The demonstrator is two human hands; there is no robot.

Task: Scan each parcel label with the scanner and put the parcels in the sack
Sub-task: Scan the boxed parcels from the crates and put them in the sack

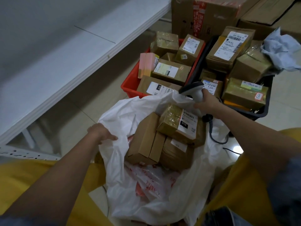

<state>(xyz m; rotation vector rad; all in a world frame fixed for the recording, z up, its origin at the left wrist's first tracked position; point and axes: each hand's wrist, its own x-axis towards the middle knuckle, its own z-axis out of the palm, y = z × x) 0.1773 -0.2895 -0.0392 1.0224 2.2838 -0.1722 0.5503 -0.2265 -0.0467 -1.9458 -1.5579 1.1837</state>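
A white plastic sack [146, 190] stands open between my knees, holding several brown cardboard parcels. On top lies a taped parcel [175, 123] with a white barcode label facing up. My left hand [101, 132] grips the sack's left rim. My right hand [206, 101] holds a grey and white scanner [193, 90] by its handle at the sack's far rim, head pointing left. Its dark cable [213, 132] hangs down the right side of the sack.
A red crate [130, 82] and a black crate [265, 110] on the tiled floor ahead hold several labelled parcels. Large cardboard boxes [203, 15] stand behind them. Crumpled white paper [281, 49] lies at the far right. A white shelf [57, 66] runs along the left.
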